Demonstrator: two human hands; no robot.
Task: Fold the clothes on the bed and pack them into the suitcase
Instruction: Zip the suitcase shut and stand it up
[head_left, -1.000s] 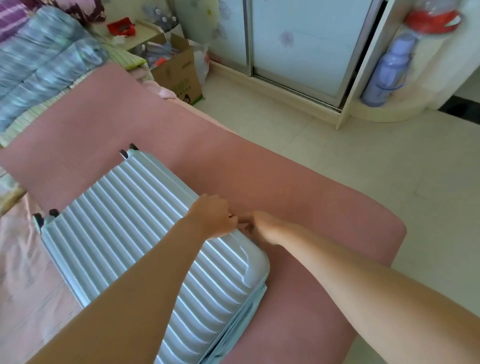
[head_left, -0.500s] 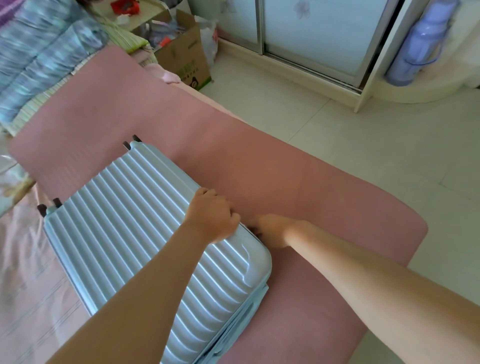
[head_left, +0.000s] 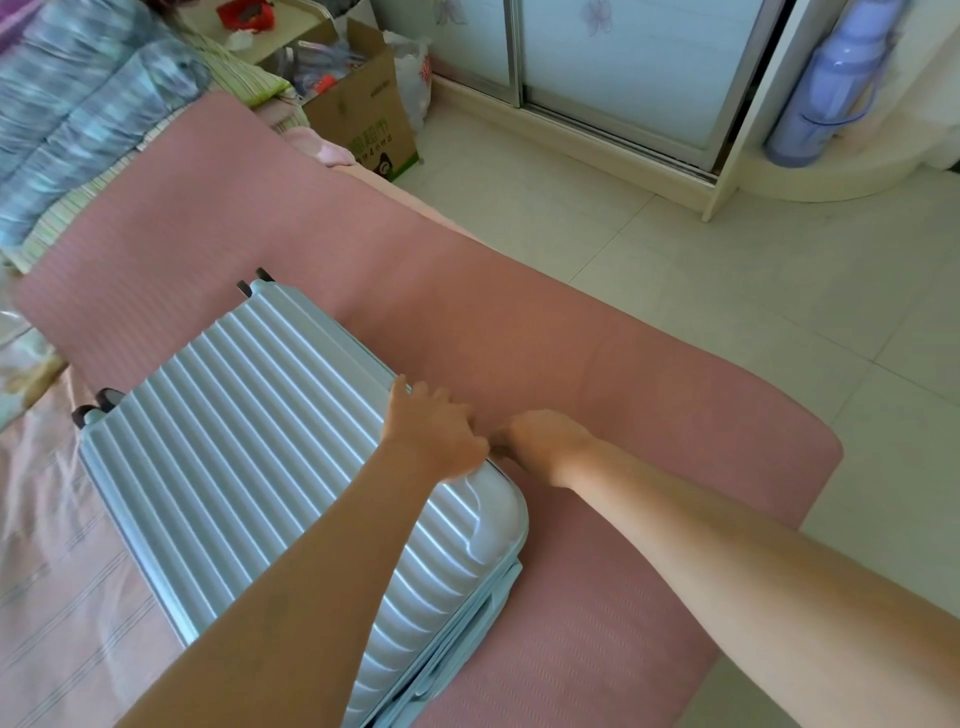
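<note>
Suitcase (head_left: 249, 441) lid down, flat on bed (head_left: 597, 364), long axis roughly 11-to-5. Left hand (head_left: 436, 436) curls over its 2 o'clock edge. Right hand (head_left: 540, 441) at 3 from it, nearer side seam, fingers hidden, can't tell grip.

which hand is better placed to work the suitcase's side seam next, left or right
Right, probably. The right hand sits low against the side of the suitcase, fingertips hidden; the left hand curls over its top edge, better for steadying.
</note>
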